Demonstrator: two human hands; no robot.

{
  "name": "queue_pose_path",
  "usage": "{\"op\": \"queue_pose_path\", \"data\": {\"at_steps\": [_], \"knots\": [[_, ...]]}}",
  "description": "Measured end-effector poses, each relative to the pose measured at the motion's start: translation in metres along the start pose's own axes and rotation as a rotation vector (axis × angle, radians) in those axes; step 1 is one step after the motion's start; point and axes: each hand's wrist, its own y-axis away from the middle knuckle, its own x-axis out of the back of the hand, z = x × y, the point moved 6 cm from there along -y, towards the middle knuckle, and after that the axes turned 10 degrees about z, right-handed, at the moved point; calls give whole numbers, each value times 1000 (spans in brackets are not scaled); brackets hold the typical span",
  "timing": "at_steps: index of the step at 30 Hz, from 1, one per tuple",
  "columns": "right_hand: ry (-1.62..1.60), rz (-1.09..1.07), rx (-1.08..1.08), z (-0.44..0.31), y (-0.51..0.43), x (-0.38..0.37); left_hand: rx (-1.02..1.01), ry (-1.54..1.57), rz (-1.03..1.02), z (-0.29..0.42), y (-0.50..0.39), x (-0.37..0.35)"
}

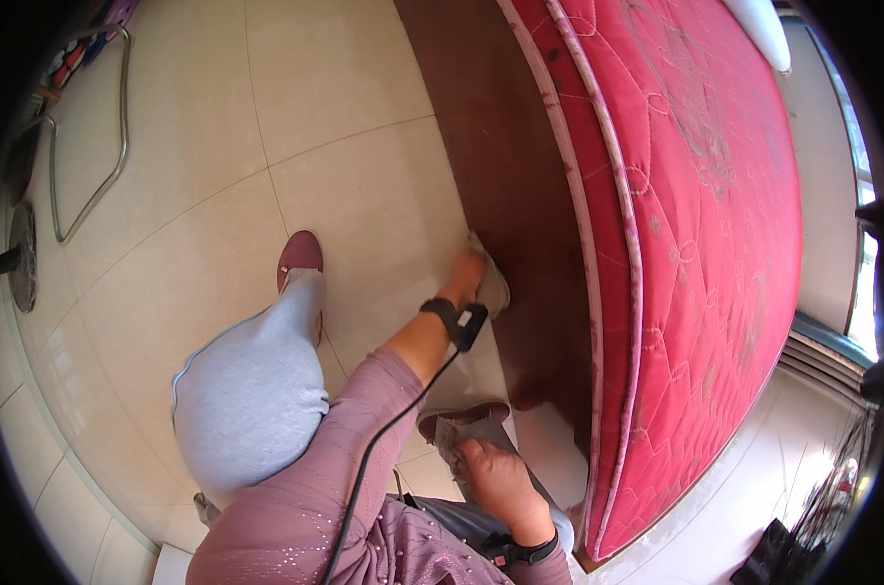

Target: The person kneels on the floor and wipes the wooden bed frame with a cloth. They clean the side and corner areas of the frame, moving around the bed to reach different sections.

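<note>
My left hand (466, 275), somewhat blurred, grips a greyish cloth (494, 287) pressed to the dark brown bed side panel (515, 219) low near the floor. A black strap with a small box (467, 325) and cable sits on that wrist. Lower in view, my right hand (496, 479) is closed around a frayed grey cloth (453, 439) above my right shoe (467, 415). Its wrist wears a black band (533, 548). A red quilted mattress (705, 256) with stains lies on the bed, its piped edge overhanging the panel.
My bent left knee (251, 402) and left shoe (300, 252) are on the tiled floor (193, 146). A bent metal tube frame (123, 131) stands at the far left by a round base (23, 256). A pale panel (551, 446) leans by the bed's near end.
</note>
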Motion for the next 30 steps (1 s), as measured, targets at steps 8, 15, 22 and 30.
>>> {"op": "queue_pose_path", "data": {"at_steps": [8, 15, 22, 30], "knots": [[143, 98, 115, -33, 30, 22, -370, 503, -92, 117, 96, 1], [292, 307, 289, -63, 63, -14, -282, 771, -74, 145, 32, 138], [273, 253, 310, -59, 68, -51, 668, 1021, -182, 179, 65, 99], [234, 174, 333, -67, 66, -57, 214, 627, -561, 216, 128, 67]]}}
